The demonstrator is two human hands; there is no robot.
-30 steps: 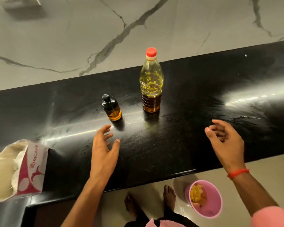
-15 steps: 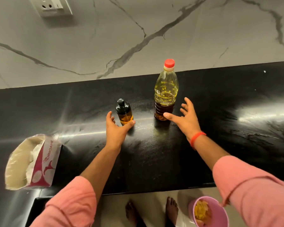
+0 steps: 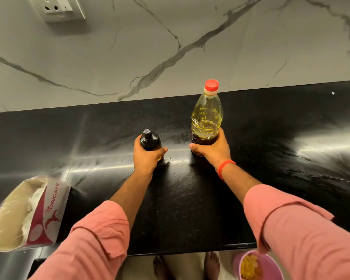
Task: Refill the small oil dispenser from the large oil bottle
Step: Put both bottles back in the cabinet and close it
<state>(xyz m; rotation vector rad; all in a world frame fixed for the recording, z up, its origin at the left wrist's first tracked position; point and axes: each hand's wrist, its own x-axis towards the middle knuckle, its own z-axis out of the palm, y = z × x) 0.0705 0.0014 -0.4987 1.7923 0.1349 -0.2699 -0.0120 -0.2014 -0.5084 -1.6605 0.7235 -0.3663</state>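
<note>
The small dark oil dispenser (image 3: 149, 138) with a black cap stands on the black countertop (image 3: 180, 199). My left hand (image 3: 147, 157) grips its lower body, hiding the amber oil at the bottom. To its right stands the large clear oil bottle (image 3: 207, 116) with a red cap (image 3: 211, 85), holding yellow oil. My right hand (image 3: 212, 150) is wrapped round the base of that bottle. Both bottles are upright and capped, a hand's width apart.
A torn-open tissue pack (image 3: 31, 214) lies at the counter's left front. The marble wall (image 3: 170, 47) with a power socket (image 3: 58, 7) rises behind. Below the counter edge, a pink bucket (image 3: 255, 267) stands on the floor beside my bare feet.
Both hands reached forward from the counter's front. The left hand has closed round the small dispenser and the right round the base of the large bottle.
</note>
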